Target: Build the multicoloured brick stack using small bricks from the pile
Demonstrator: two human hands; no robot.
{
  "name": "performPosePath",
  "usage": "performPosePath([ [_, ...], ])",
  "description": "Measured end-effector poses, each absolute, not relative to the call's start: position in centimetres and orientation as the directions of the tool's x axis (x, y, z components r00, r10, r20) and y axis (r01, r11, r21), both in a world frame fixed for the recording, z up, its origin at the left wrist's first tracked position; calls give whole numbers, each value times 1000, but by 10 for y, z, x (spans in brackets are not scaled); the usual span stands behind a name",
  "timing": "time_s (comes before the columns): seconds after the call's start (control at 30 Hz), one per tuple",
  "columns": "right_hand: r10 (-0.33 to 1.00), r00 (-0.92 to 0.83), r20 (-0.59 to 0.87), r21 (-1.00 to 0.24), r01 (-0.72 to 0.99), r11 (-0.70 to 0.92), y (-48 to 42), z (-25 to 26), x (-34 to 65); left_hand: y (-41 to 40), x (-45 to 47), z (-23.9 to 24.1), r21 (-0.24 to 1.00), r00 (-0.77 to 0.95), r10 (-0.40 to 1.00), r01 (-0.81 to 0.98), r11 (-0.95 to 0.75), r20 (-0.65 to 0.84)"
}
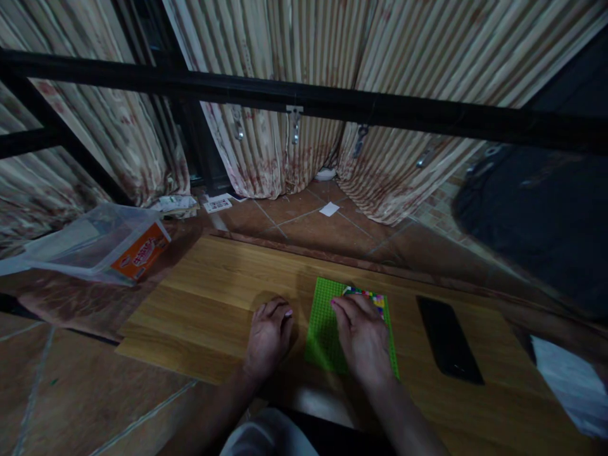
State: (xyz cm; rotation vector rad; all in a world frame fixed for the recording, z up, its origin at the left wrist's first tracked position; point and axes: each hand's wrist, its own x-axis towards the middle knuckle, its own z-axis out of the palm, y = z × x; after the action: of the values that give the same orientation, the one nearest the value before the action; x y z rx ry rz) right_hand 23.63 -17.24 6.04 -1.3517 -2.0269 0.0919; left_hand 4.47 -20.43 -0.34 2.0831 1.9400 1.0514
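A green studded baseplate lies on the wooden board in front of me. Small multicoloured bricks cover part of its far right area. My right hand is over the plate, thumb and forefinger pinched together. A pink speck shows at those fingertips, too small to tell whether it is a brick or a nail. Left of the plate, my left hand rests near the board with its fingers curled closed. Something small and pale pink shows at its fingertips; I cannot make out what it is. My right hand hides part of the bricks.
A black phone-like slab lies on the wooden board, right of the plate. A clear plastic bin with an orange label stands at the left. Beyond are a dark metal bar and striped curtains. White paper lies far right.
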Motion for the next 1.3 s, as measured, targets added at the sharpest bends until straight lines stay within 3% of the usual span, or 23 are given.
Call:
performPosePath([
  [0.3,864,-242,442,-280,877,389,-143,52,268,-201,47,-7,543,-57,925,822,-170,376],
  [0.5,879,-178,442,-396,841,369,-140,50,268,-201,46,-9,562,-60,919,806,-185,389],
  [0.63,884,-170,435,-401,843,359,-138,50,270,-202,46,-10,556,-59,918,810,-184,391],
  [0.93,838,-298,458,-101,919,382,-152,41,266,-205,46,-5,607,-98,908,772,-188,407],
  [1.07,842,-325,430,-36,926,376,-156,42,265,-206,48,2,690,-134,916,701,-181,377],
  [1.17,847,-300,440,-87,924,372,-159,43,267,-205,53,11,772,-111,932,598,-215,346],
  [1.3,830,-184,527,-323,860,395,-177,46,264,-205,64,28,830,-43,945,492,-263,325],
])
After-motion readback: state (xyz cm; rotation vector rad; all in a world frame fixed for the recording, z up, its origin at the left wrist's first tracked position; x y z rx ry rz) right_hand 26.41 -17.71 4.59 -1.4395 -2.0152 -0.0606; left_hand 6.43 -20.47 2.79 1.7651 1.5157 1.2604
